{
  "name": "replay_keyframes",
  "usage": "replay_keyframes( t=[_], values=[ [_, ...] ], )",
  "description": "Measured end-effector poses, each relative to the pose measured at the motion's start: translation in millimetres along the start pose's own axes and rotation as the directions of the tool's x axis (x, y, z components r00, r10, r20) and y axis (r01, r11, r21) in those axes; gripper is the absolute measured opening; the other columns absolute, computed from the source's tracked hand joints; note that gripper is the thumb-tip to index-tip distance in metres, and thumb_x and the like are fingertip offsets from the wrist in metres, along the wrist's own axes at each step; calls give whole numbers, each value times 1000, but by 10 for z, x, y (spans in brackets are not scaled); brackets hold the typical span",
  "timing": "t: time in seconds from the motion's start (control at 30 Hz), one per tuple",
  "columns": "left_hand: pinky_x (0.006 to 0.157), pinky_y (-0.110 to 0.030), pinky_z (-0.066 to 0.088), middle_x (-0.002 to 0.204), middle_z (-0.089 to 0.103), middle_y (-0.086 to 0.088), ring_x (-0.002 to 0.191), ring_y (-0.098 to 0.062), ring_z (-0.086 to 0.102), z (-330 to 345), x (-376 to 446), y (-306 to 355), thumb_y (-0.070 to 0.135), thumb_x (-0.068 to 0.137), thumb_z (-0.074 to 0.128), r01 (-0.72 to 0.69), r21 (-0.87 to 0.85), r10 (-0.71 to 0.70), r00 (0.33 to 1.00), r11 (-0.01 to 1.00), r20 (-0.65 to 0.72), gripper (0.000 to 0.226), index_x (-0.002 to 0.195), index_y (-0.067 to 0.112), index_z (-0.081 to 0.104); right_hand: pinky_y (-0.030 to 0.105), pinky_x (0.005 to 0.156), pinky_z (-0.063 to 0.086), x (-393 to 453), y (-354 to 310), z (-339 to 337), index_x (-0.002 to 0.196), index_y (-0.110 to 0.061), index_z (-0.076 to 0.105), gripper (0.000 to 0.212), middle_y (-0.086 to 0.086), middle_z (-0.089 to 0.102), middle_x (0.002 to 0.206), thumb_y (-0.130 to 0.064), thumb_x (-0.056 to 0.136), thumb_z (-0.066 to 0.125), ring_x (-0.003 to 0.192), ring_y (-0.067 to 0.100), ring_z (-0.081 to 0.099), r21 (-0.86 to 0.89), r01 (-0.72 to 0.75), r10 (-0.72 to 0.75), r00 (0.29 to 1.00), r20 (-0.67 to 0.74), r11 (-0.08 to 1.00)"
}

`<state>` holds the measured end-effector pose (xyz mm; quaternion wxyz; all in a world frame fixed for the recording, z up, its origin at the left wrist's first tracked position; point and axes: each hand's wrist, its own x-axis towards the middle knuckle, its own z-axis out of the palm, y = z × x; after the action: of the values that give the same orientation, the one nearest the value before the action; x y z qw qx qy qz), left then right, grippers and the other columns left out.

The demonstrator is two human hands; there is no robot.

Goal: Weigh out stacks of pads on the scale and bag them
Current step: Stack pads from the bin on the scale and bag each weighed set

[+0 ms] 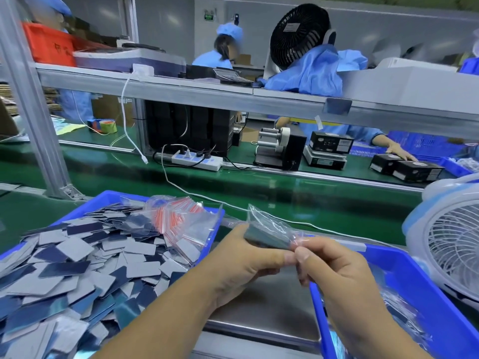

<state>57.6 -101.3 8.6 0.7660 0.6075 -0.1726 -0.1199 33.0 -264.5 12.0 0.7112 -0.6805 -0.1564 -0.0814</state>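
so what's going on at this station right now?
A person is bagging pads. Both hands hold a small clear zip bag with a stack of pads inside, above the steel scale platform; the left hand grips the stack and the right hand pinches the bag's mouth, apparently sealing it. Loose pads fill the left blue bin, with empty red-strip zip bags on top. The right blue bin holds filled bags.

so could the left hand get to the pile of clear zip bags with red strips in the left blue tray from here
Probably yes. The pile of clear zip bags with red strips lies uncovered atop the left blue tray, close beside the left hand. But that hand is gripping the clear bag of stacked grey pads, so it isn't free.
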Motion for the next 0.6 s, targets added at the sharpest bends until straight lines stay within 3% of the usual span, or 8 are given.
replay_keyframes(
  t=[0.1, 0.23, 0.33, 0.47, 0.6],
  values=[
    [76, -21, 48, 94, 73, 3, 88, -9, 65, -28, -24, 15, 13, 75, 77, 53, -15, -50, 990, 998, 132, 26, 100, 19, 77, 14, 56, 45, 34, 17, -55, 76, -23, 75, 18, -3, 65, 61, -7, 85, 73, 56, 6, 54, -121, 26, -37, 995, -90, 992],
    [88, -31, 48, 101, 71, -8, 97, -20, 65, -71, 1, 7, 11, 76, 75, 73, 46, -75, 996, 996, 44, 29, 105, 11, 73, 14, 60, 44, 42, 16, -109, 76, -28, 72, 21, -4, 66, 72, -9, 85, 71, 63, 6, 57, -366, 105, -127, 991, -35, 925],
    [85, -25, 53, 98, 74, -7, 92, -15, 67, -66, 2, 5, 6, 76, 75, 16, 145, -21, 999, 989, 38, 26, 101, 13, 75, 15, 64, 42, 44, 52, -100, 76, -36, 68, 22, -10, 57, 85, -16, 82, 73, 77, 13, 57, -578, 180, -189, 981, 45, 796],
    [74, -18, 51, 85, 75, -2, 81, -10, 69, -87, 11, 4, -2, 83, 75, -59, 197, 62, 998, 979, -8, 19, 91, 15, 74, 16, 66, 44, 85, 88, -132, 81, -40, 67, 23, -15, 56, 94, -19, 84, 71, 84, 10, 57, -588, 167, -171, 984, 49, 791],
    [71, -19, 52, 89, 76, -4, 81, -11, 68, -134, 8, 2, -1, 86, 73, -44, 215, 64, 994, 976, -86, 10, 89, 10, 74, 16, 64, 44, 97, 120, -166, 83, -40, 67, 27, -15, 64, 85, -13, 85, 71, 79, 9, 60, -591, 146, -139, 989, 58, 793]
  ],
)
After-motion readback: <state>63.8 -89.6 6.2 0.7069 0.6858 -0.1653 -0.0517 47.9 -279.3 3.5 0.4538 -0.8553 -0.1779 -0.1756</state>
